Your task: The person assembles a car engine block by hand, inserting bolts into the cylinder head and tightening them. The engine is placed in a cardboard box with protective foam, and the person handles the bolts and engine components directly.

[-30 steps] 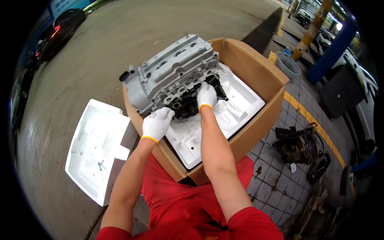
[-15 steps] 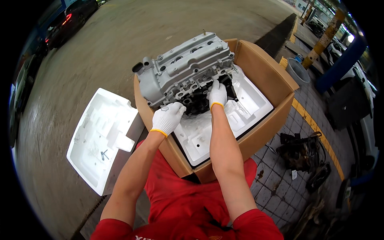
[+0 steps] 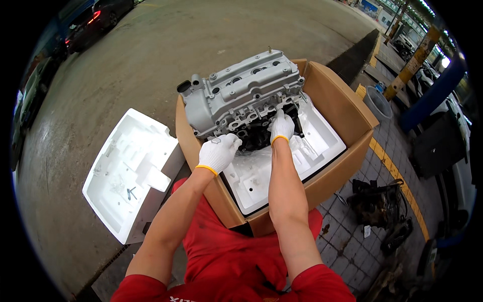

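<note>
A grey and black car engine [image 3: 246, 83] lies tilted in an open cardboard box [image 3: 337, 93], its valve cover up and its row of ports facing me. My right hand [image 3: 282, 126], in a white knitted glove, has its fingers closed at the engine's port side, on the black lower part. My left hand [image 3: 219, 152], gloved alike, is closed by the engine's lower left corner; what its fingertips pinch is hidden. Between the hands, crumpled clear plastic film [image 3: 256, 160] spreads below the engine over the white foam tray [image 3: 256, 189] lining the box.
A white foam lid [image 3: 113, 194] with small dark pieces in it sits left of the box. To the right are an oily dark part [image 3: 375, 204] on tiles, a grey bucket [image 3: 377, 103] and a blue post [image 3: 432, 95]. A dark car [image 3: 93, 25] stands far left.
The view has shifted slightly, so engine, box and hands appear a little lower and farther right. Both hands keep their places against the engine.
</note>
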A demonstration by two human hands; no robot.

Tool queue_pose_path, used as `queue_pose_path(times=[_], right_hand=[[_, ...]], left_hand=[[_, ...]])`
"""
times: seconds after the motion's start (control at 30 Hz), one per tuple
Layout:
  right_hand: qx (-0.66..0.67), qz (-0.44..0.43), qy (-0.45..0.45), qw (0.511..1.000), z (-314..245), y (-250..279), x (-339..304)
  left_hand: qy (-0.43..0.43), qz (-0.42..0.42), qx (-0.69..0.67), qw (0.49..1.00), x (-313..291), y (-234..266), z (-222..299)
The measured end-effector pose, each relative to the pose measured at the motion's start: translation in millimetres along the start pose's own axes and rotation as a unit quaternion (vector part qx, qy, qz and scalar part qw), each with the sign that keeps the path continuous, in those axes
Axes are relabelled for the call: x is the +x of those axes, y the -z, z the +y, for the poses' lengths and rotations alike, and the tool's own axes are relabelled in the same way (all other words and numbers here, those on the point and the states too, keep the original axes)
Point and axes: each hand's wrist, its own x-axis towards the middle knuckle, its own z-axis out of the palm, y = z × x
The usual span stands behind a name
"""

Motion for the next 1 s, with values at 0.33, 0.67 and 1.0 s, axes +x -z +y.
queue_pose_path(times=[0.33, 0.67, 1.0], right_hand=[[0.235, -0.094, -0.147, 0.956, -5, 7, 8], [0.045, -0.338, -0.091, 0.935, -66, 23, -68], [-0.166, -0.542, 0.066, 0.821, -65, 9, -111]], left_hand=[[-0.008, 0.003, 0.007, 1.000, -1, 0, 3], [0.001, 0.073, -0.125, 0.989, -5, 0, -5], [-0.055, 0.110, -0.159, 0.980, -3, -9, -13]])
